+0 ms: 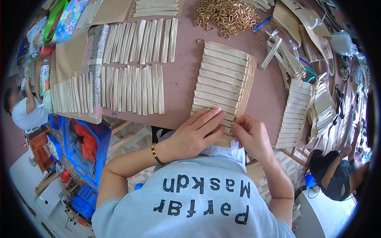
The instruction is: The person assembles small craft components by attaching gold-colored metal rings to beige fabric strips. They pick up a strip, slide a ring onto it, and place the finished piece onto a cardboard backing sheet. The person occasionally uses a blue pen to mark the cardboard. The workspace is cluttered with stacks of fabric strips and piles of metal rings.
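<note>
My left hand [196,133] lies flat, fingers together, on the near end of a brown card [249,79] that carries a row of pale beige straps [220,77] laid side by side. My right hand [250,135] pinches the nearest strap at the card's near right corner, fingertips touching the strap's end. A beaded bracelet sits on my left wrist. Beyond the card lies a heap of small golden metal rings [226,16], with one loose ring [201,40] at the card's far corner.
More rows of pale straps [133,89] cover the pinkish table [182,75] at left and on cards at right [295,115]. Blue plastic crates [85,154] stand below the left table edge. Another person [24,111] sits far left, another [337,174] at lower right.
</note>
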Action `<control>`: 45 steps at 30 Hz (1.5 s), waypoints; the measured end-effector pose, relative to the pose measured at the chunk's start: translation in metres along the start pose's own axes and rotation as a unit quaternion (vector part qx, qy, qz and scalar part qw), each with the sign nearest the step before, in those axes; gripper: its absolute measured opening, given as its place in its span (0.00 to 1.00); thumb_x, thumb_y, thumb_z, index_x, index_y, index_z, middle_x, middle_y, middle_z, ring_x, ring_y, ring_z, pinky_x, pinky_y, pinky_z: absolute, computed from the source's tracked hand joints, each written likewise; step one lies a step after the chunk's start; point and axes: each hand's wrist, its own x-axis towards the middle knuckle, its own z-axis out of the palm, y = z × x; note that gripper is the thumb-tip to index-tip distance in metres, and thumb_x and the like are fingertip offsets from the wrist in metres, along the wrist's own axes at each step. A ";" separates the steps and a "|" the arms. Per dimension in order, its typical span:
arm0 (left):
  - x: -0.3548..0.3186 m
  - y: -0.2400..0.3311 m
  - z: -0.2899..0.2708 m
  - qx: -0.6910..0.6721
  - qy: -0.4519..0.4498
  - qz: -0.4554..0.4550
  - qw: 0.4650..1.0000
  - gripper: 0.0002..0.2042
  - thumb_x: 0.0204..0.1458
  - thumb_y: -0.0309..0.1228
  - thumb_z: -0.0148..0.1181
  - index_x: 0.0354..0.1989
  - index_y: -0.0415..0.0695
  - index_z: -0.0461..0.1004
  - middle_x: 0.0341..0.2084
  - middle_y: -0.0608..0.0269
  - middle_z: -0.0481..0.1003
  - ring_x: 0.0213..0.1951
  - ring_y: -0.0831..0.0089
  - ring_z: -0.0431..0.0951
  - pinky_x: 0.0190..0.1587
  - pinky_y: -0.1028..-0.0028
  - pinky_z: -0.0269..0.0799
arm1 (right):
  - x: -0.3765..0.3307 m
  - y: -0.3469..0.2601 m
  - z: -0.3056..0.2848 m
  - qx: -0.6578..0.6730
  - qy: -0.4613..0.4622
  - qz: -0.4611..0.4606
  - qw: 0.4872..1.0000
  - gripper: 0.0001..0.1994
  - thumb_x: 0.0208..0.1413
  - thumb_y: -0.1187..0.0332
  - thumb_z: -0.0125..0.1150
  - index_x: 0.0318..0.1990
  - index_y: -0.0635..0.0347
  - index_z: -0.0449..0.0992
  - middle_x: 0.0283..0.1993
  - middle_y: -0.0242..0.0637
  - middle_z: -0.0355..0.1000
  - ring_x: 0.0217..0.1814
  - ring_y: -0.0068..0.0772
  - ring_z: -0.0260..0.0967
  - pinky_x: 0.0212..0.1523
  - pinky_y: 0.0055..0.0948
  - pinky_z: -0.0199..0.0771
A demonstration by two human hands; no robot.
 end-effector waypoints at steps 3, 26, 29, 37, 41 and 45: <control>-0.001 0.000 0.002 0.014 -0.009 0.000 1.000 0.15 0.52 0.31 0.54 0.48 0.40 0.74 0.60 0.49 0.66 0.66 0.54 0.61 0.65 0.56 0.61 | 0.000 -0.002 0.000 -0.043 0.030 -0.051 0.997 0.09 0.57 0.69 0.61 0.33 0.69 0.73 0.24 0.44 0.76 0.22 0.33 0.75 0.27 0.31 0.73; -0.001 0.013 -0.005 0.050 -0.079 -0.010 0.996 0.29 0.52 0.41 0.62 0.61 0.39 0.69 0.66 0.50 0.59 0.70 0.56 0.55 0.70 0.50 0.48 | -0.008 0.029 0.001 -0.145 0.207 -0.314 0.915 0.06 0.50 0.77 0.66 0.35 0.63 0.76 0.27 0.40 0.74 0.24 0.38 0.73 0.25 0.32 0.73; -0.007 0.014 -0.002 0.049 -0.037 -0.035 0.997 0.28 0.50 0.40 0.65 0.57 0.37 0.71 0.63 0.46 0.61 0.68 0.55 0.57 0.68 0.51 0.54 | -0.008 0.038 0.004 -0.178 0.231 -0.366 0.884 0.08 0.47 0.79 0.66 0.35 0.61 0.76 0.27 0.38 0.72 0.24 0.39 0.72 0.25 0.33 0.72; -0.005 0.014 -0.001 0.075 -0.017 -0.049 0.996 0.27 0.48 0.40 0.66 0.55 0.37 0.73 0.62 0.47 0.61 0.67 0.54 0.57 0.66 0.53 0.58 | 0.001 0.037 0.002 -0.171 0.251 -0.377 0.875 0.08 0.46 0.80 0.66 0.34 0.61 0.77 0.26 0.37 0.72 0.23 0.38 0.70 0.25 0.34 0.70; 0.002 0.016 -0.003 0.065 -0.011 -0.059 0.996 0.25 0.48 0.40 0.67 0.52 0.37 0.73 0.62 0.45 0.62 0.66 0.52 0.57 0.66 0.52 0.58 | 0.004 0.034 0.000 -0.153 0.256 -0.367 0.881 0.08 0.45 0.81 0.66 0.34 0.61 0.77 0.26 0.37 0.72 0.23 0.38 0.69 0.25 0.34 0.70; 0.008 0.017 -0.003 0.064 -0.012 -0.069 0.995 0.23 0.47 0.39 0.67 0.47 0.38 0.74 0.61 0.44 0.63 0.66 0.52 0.58 0.64 0.53 0.59 | 0.007 0.033 -0.002 -0.146 0.261 -0.362 0.883 0.08 0.45 0.81 0.66 0.33 0.62 0.76 0.26 0.37 0.72 0.22 0.38 0.69 0.25 0.34 0.70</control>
